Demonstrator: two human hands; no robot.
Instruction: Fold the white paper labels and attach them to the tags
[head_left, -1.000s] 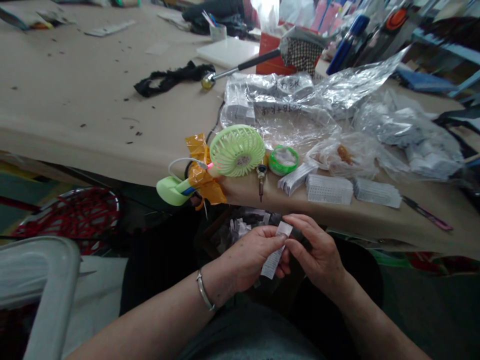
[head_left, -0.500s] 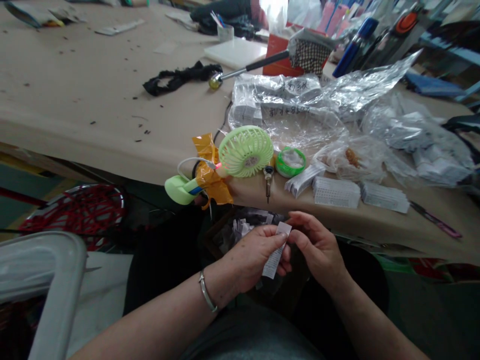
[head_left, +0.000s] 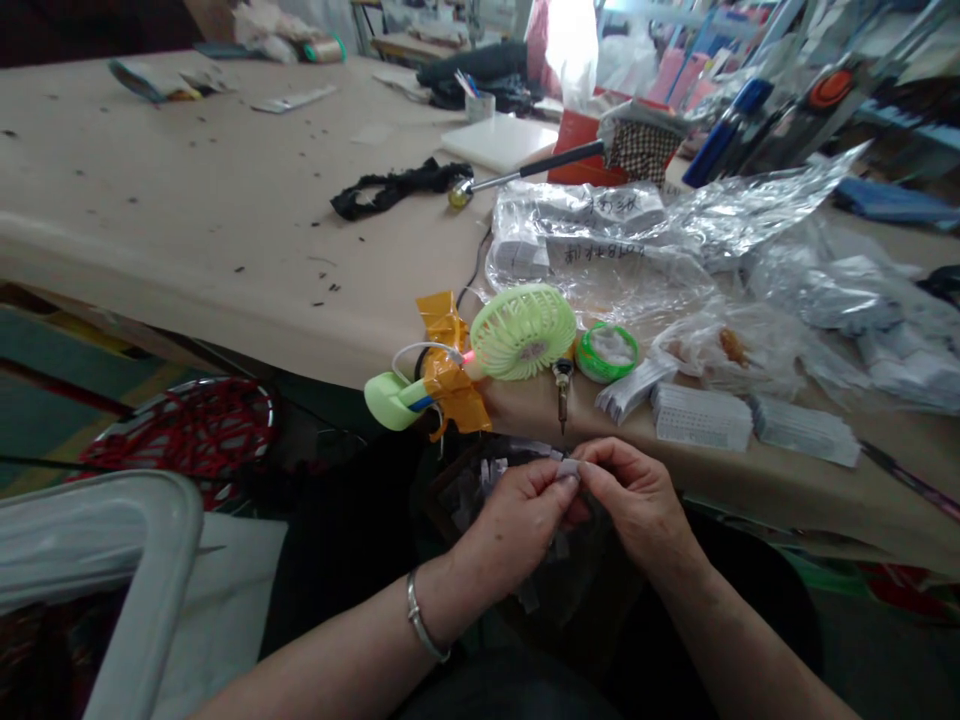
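Note:
A small white printed label (head_left: pixel 568 467) is pinched between my two hands, mostly hidden by the fingers. My left hand (head_left: pixel 521 520) holds it from the left, thumb on top. The fingers of my right hand (head_left: pixel 637 500) are closed on its right end. Just beyond, the metal tip of a soldering iron (head_left: pixel 562 400) sticks out past the table edge. Beneath my hands lies a dark container with several loose white label pieces (head_left: pixel 491 470). Stacks of labels (head_left: pixel 701 417) lie on the table edge to the right.
A green handheld fan (head_left: pixel 523 332) is taped at the table edge. Beside it stands a green-rimmed round tub (head_left: pixel 607 352). Clear plastic bags (head_left: pixel 615 265), a pink-handled tool (head_left: pixel 911 480) and black fabric (head_left: pixel 397 188) lie on the table (head_left: pixel 225 230). A grey plastic frame (head_left: pixel 176 530) is at lower left.
The label stood out long from my left hand before; now only a short bit shows. My right fingers have closed on it. The view has tilted, so the table sits lower and further right.

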